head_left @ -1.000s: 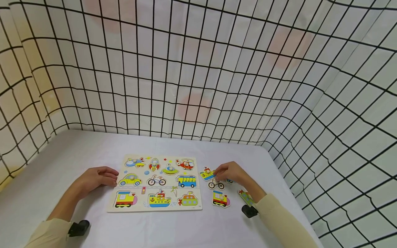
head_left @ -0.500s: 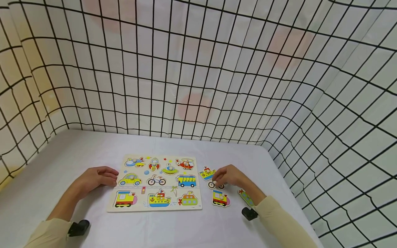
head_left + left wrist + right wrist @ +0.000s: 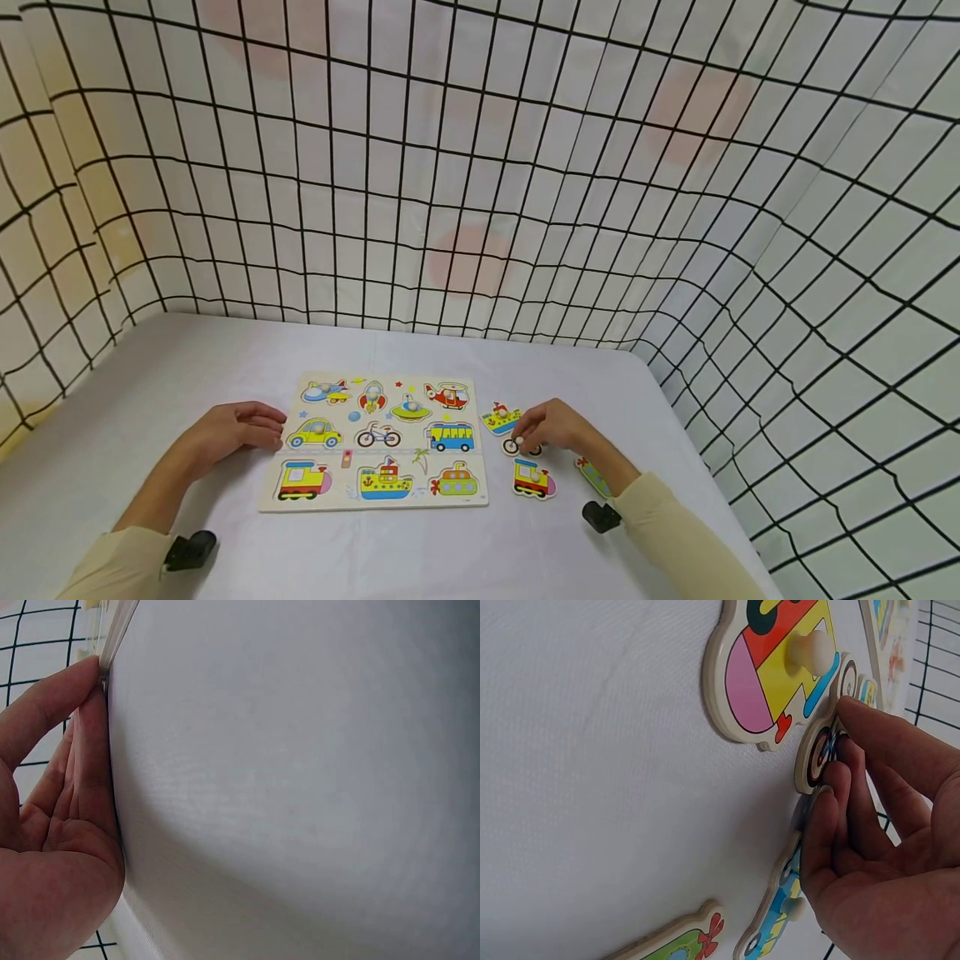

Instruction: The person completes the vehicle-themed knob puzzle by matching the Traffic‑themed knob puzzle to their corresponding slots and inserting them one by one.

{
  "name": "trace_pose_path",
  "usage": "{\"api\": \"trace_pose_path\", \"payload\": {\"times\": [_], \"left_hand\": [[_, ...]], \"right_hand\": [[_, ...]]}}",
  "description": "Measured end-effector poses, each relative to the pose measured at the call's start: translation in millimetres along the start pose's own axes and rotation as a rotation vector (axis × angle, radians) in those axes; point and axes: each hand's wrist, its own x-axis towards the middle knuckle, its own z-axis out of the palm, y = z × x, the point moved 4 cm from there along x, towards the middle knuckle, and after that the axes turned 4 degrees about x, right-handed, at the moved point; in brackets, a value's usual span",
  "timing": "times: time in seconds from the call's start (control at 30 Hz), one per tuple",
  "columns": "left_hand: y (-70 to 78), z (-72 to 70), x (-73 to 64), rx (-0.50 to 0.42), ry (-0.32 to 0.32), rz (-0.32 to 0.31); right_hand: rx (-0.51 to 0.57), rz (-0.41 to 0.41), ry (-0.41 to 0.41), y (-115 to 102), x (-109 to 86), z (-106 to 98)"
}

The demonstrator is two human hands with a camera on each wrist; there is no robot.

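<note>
My left hand rests on the table, its fingertips against the left edge of the puzzle board. In the left wrist view that hand's thumb and fingers meet at the board's edge. My right hand pinches the bicycle puzzle piece, right of the board. The right wrist view shows thumb and fingertips on the bicycle piece, partly covering it. Around this hand lie the ship piece, train piece and submarine piece.
A bus piece lies beside the right hand in the right wrist view; the hand hides it in the head view. The board carries several pictured vehicles, including a printed-looking bicycle. Black netting over white cloth surrounds the white table.
My right hand has lowered slightly and closed in on the bicycle piece, which shifted a little. It now hides the bus piece in the head view. The left hand stays still.
</note>
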Motion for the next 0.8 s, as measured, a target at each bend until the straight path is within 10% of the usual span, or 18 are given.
{"api": "trace_pose_path", "payload": {"times": [0.8], "left_hand": [[-0.7, -0.4, 1.0, 0.004, -0.004, 0.009]], "right_hand": [[-0.022, 0.026, 0.009, -13, -2.0, -5]]}}
